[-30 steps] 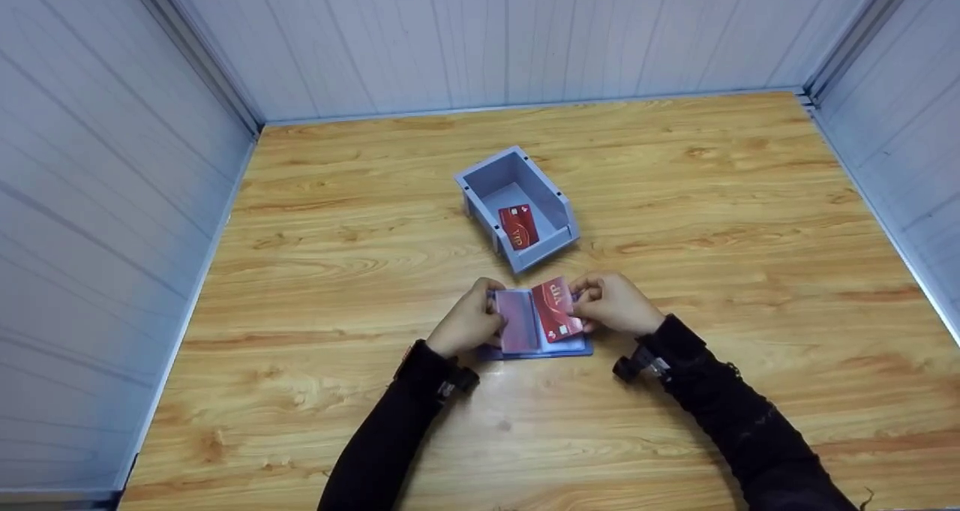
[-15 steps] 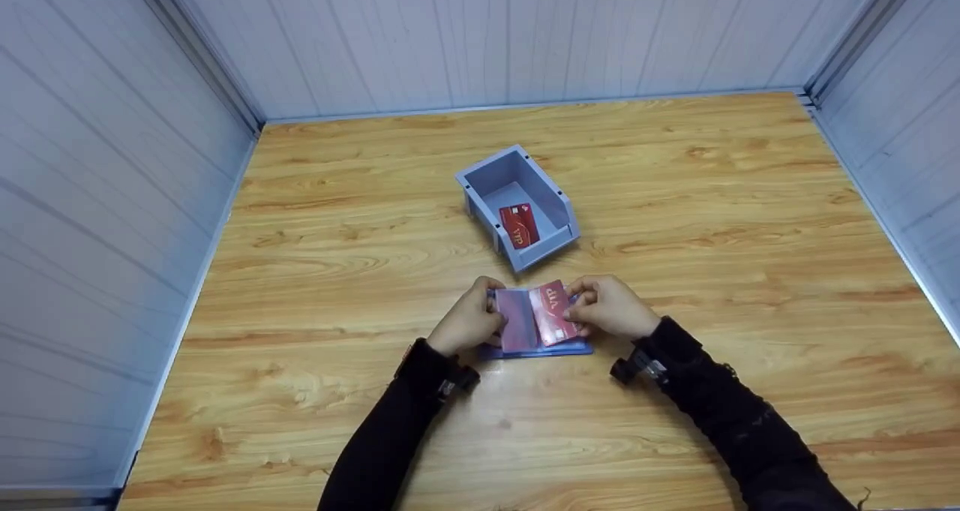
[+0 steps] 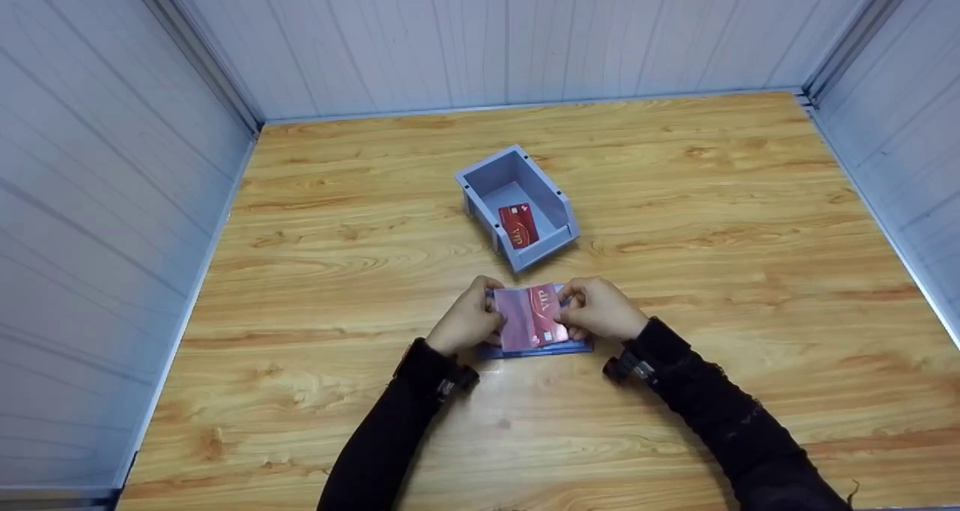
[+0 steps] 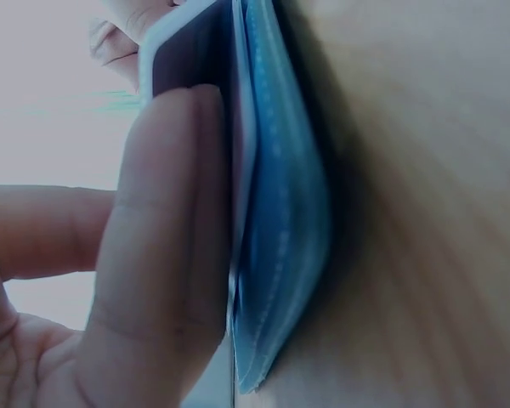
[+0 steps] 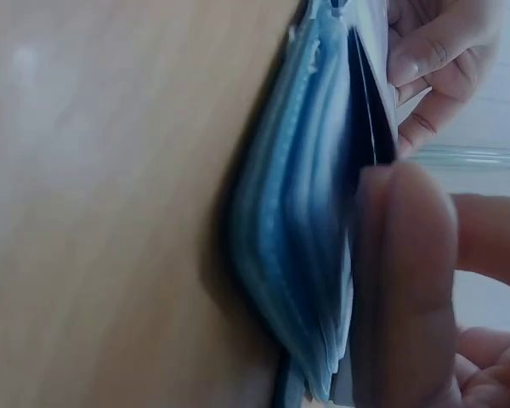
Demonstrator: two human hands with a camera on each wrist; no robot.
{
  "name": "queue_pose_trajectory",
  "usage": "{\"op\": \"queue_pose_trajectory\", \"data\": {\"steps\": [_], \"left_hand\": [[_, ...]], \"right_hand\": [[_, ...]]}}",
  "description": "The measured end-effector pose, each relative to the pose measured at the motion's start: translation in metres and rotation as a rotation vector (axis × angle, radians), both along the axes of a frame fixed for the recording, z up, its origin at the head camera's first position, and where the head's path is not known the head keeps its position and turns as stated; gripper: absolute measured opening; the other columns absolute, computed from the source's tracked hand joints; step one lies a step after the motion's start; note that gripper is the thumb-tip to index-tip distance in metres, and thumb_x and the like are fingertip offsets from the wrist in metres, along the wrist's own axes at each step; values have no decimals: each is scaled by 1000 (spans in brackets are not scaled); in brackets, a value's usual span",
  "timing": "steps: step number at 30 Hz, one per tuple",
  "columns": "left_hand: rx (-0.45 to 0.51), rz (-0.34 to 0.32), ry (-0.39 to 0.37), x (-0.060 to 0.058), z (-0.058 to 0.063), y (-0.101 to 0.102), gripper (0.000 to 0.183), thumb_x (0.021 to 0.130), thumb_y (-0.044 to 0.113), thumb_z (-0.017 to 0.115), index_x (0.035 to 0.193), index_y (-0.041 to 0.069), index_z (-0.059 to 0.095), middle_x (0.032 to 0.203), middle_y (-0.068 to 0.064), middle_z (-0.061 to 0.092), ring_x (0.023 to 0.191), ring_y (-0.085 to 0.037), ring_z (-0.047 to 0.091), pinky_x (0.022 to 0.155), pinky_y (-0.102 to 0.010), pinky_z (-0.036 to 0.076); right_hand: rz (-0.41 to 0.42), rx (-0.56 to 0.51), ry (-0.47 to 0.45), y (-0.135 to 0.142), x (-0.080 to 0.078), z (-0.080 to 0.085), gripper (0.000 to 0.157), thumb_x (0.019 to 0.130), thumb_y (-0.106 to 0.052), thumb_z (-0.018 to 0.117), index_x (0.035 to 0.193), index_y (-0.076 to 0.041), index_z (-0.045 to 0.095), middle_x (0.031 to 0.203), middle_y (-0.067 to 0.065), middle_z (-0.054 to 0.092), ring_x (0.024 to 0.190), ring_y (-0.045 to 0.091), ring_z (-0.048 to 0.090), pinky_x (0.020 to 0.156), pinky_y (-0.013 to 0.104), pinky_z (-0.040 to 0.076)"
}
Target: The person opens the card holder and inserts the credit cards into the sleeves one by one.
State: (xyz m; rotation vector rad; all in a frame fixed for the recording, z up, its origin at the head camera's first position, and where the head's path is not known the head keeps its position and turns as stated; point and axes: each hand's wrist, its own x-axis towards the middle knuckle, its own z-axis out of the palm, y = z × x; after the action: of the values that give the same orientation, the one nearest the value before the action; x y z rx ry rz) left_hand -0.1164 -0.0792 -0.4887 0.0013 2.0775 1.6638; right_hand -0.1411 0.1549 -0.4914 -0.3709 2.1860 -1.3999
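- Red VIP card [image 3: 546, 320] slid left, right up to the clear sleeve [image 3: 514, 322]; can't tell if it's inside. Right hand [image 3: 604, 312] pinches its right edge.
- Good spot imo. Probably light, stiffish, kinda slippery. Sleeve looks floppy, and left hand [image 3: 469, 317] is pinching it. They're over the blue card holder [image 3: 540, 351], well in from the counter's [image 3: 300, 391] near edge.

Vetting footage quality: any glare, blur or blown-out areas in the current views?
Head: mostly clear, pale sheen on the tabletop below the card holder. Left wrist: hazy, washed-out white behind the left hand. Right wrist: soft; tabletop blurred, with a pale glare spot.
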Motion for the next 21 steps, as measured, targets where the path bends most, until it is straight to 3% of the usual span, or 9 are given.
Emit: {"op": "queue_pose_trajectory", "data": {"steps": [7,15,21], "left_hand": [[7,1,1,0,-2,-1,48,86,-12,46,131,-1,36,76,-5,51,58,-14,58,60,-34,61],[7,1,21,0,-3,-1,46,85,-13,46,129,-1,38,73,-5,51,56,-14,59,57,-33,60],[12,10,29,0,-2,-1,47,84,-13,47,129,-2,38,72,-5,51,56,-13,58,55,-30,59]], "right_hand": [[7,4,-17,-3,1,0,29,85,-2,66,107,12,54,62,1,63,48,6,60,47,23,54],[9,83,-16,-9,2,4,31,86,-5,67,110,7,52,61,5,63,46,9,60,45,27,54],[15,66,-12,-11,2,3,32,87,-6,68,111,9,51,63,8,65,47,8,61,46,26,54]]}}
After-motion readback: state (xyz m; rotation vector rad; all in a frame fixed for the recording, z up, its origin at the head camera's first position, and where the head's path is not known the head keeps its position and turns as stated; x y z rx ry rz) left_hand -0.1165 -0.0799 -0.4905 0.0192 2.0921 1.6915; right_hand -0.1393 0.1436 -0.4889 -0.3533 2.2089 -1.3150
